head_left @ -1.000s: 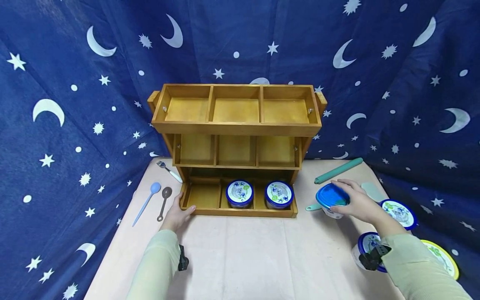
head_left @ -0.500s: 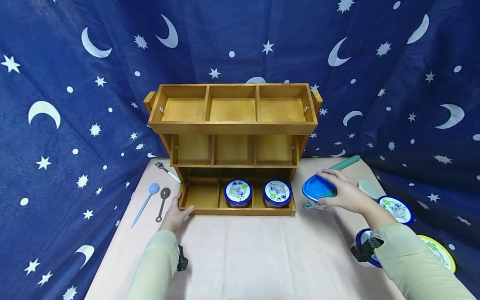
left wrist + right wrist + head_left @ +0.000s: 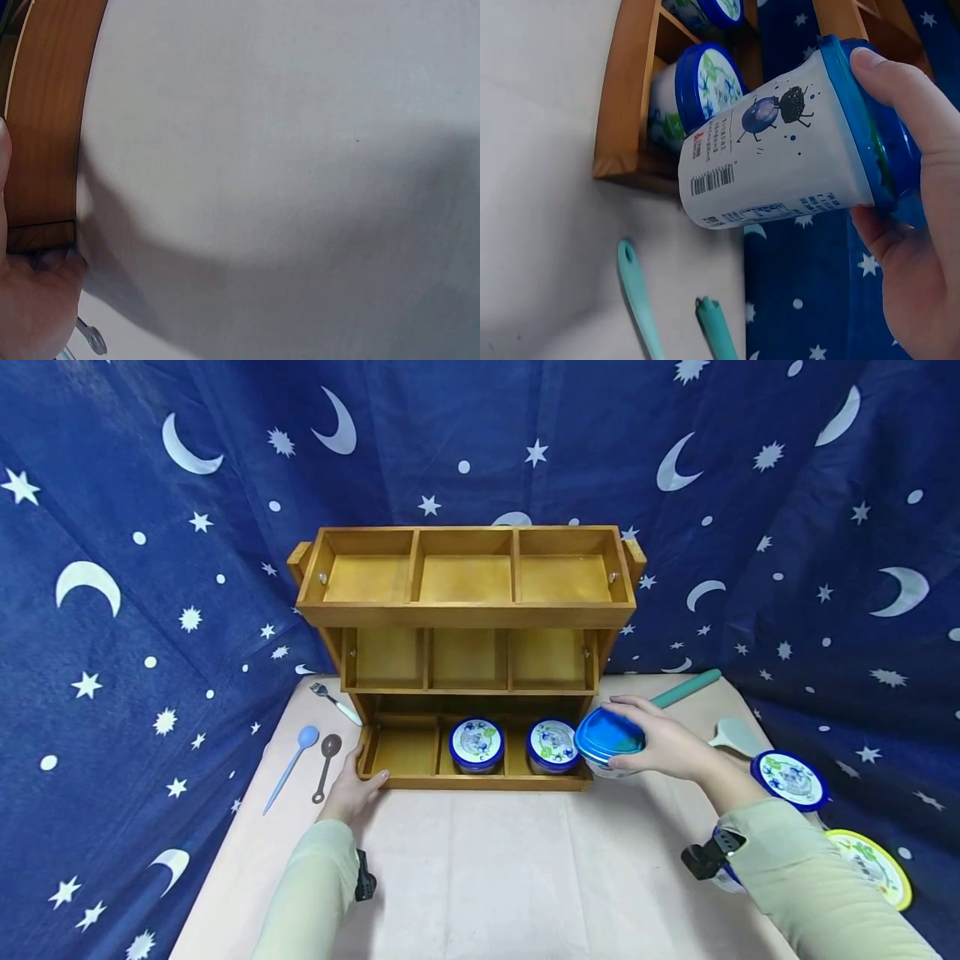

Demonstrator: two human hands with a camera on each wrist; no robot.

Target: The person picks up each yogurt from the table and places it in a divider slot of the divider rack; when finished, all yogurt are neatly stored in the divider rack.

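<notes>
From where I stand, the right hand (image 3: 656,745) is pinching a cup (image 3: 780,150) by its blue lid (image 3: 609,735), and the cup looks lifted, at four o'clock from the middle of the wooden shelf (image 3: 480,783). I think the lid could pop off and the cup could drop, because the fingers seem to hold only the top. The right tub (image 3: 553,743) sits just beside it at nine o'clock, so the cup could bump it; I can't tell if they touch. The cup's bottom might also knock the tray's edge if it's too low. At seven o'clock, the left hand (image 3: 352,792) grips the shelf's bottom corner. If that grip went loose, a bump could make the shelf slide.
</notes>
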